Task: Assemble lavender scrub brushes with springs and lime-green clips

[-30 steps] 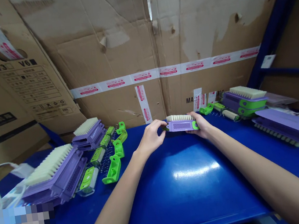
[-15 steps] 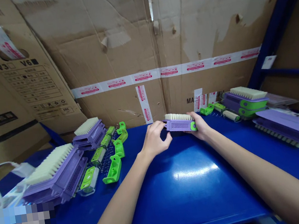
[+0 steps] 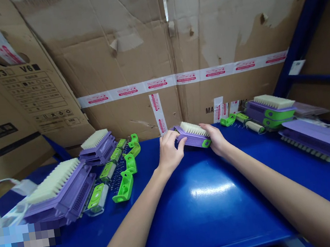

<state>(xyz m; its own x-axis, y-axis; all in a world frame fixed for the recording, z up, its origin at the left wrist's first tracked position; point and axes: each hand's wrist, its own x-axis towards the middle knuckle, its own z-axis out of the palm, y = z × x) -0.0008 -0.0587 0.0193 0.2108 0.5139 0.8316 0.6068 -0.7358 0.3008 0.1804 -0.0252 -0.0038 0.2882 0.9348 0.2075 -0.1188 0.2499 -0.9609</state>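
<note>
Having swung aslant, the purple brush has its green cap angled toward the near edge and its bristles facing up, close to the middle of the blue desk's far edge. My left hand pinches one end between thumb and fingers while my right hand wraps the capped end, so I judge both steadied; green brackets lie farther left.
</note>
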